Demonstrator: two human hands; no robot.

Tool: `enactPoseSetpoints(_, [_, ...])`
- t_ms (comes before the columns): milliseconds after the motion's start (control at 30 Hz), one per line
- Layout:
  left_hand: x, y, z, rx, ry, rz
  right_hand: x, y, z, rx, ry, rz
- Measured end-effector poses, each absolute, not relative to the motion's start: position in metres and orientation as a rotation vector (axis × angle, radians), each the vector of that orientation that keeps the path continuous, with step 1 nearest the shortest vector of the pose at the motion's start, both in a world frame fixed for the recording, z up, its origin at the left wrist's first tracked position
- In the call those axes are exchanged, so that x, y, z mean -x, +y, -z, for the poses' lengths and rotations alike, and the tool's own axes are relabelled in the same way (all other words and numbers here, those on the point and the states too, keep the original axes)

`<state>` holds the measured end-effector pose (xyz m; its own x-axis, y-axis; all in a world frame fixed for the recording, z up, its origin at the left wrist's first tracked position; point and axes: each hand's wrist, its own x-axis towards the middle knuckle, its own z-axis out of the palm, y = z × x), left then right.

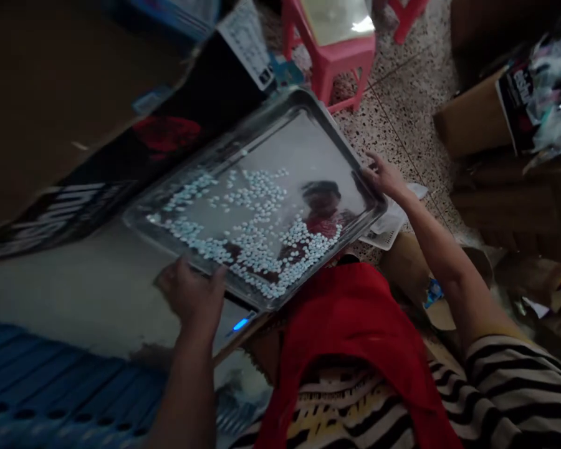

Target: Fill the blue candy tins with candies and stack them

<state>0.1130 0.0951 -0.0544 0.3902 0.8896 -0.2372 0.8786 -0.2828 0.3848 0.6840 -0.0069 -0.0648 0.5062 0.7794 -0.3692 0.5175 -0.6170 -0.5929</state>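
Note:
A shiny metal tray lies slantwise in front of me, its bottom reflecting a person. Many small, pale blue-white round pieces are spread over it, thickest along the near and left sides. My right hand grips the tray's right rim, thumb side at the edge and some fingers hidden beneath. At the near left rim, my left hand is closed on the tray's edge, slightly blurred, with its thumb pointing up to the rim.
A dark printed cardboard box stands along the tray's far left side. Blue ribbed plastic is at lower left. A pink stool stands on the speckled floor. Several cardboard boxes line the right side.

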Motion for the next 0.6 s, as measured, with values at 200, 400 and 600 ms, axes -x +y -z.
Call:
enactPoseSetpoints(200, [-0.132,0.02,0.022,-2.362,0.972,-0.211,-0.663,-0.198,0.049,2.188,0.489,-0.658])
enactPoseSetpoints(400, [-0.168,-0.069,0.035,-2.29,0.371,-0.095,-0.548,-0.303,0.137,1.804,1.187,-0.785])
enactPoseSetpoints(600, [-0.189,-0.095,0.056,-2.21,0.511,0.16,-0.507,-0.323,0.28,1.489,1.452,-0.833])
